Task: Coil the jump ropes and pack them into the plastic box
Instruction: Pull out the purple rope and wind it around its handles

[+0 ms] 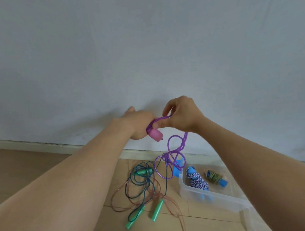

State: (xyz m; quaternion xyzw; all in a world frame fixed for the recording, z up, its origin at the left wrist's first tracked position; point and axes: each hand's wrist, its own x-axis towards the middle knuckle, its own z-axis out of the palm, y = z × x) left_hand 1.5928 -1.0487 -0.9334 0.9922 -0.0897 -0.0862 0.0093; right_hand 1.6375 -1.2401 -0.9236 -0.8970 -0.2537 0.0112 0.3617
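My left hand (139,123) grips the pink handle (156,135) of a purple jump rope (176,150), held up in front of the wall. My right hand (182,115) pinches a loop of that purple rope just right of the handle. The rest of the purple rope hangs in loose loops down to the floor. The clear plastic box (209,196) stands on the floor at the lower right. Inside it lie a coiled blue-and-white rope (197,180) and a coiled yellowish rope with blue handles (215,178).
Tangled dark green and brown ropes (141,187) with green handles (157,209) lie on the wooden floor left of the box. A blue handle (177,170) lies by the box's far corner. A grey wall and a skirting board (41,145) run close behind.
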